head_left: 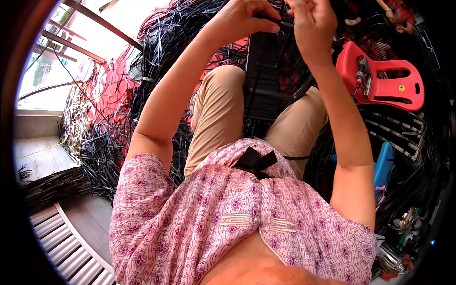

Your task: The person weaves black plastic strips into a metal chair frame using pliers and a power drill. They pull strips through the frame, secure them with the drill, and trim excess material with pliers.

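At the upper edge of the head view, my left hand (pixel 244 20) is curled, with thumb and forefinger closing on a dark strip at the fingertips. My right hand (pixel 314 31) is beside it, its fingers bent and pressed together. What they pinch is too small and partly cut off by the picture's edge. Below both hands, a black frame with dark woven strips (pixel 262 78) stands between my knees. Its far part is hidden behind my hands.
Heaps of loose black strips (pixel 166 40) lie to the left. A red plastic chair (pixel 389 85) at the right bears a power tool (pixel 363 73). A blue board-like object (pixel 384 166) stands near my right elbow. Another person (pixel 401 16) is at the far right.
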Demonstrator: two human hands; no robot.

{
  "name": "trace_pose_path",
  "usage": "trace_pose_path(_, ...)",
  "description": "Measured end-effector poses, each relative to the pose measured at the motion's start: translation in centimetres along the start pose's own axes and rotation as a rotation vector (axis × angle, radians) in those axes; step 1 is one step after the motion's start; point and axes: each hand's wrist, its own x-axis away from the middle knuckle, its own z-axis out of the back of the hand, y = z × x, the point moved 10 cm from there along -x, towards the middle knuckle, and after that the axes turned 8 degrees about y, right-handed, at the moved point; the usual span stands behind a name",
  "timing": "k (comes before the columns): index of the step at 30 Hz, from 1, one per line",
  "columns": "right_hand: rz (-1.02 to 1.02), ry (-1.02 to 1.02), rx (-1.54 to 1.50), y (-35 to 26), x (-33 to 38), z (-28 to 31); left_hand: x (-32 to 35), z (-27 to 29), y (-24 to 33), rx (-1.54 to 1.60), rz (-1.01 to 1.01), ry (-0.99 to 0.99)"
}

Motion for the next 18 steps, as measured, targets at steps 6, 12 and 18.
trace_pose_path(6, 0.497, -0.059, 0.386, -1.7, 9.3, 2.5, -0.8, -1.0, -0.8, 0.106, -0.041, -0.11)
trace_pose_path(12, 0.587, -0.146, 0.524, -0.8, 10.1, 0.2, -0.7, -0.2, -1.5, 0.083, -0.09, -0.083)
trace_pose_path(18, 0.779, -0.158, 0.419, -5.1, 9.2, -0.1, -0.3, -0.1, -0.9, 0.041, -0.135, -0.071)
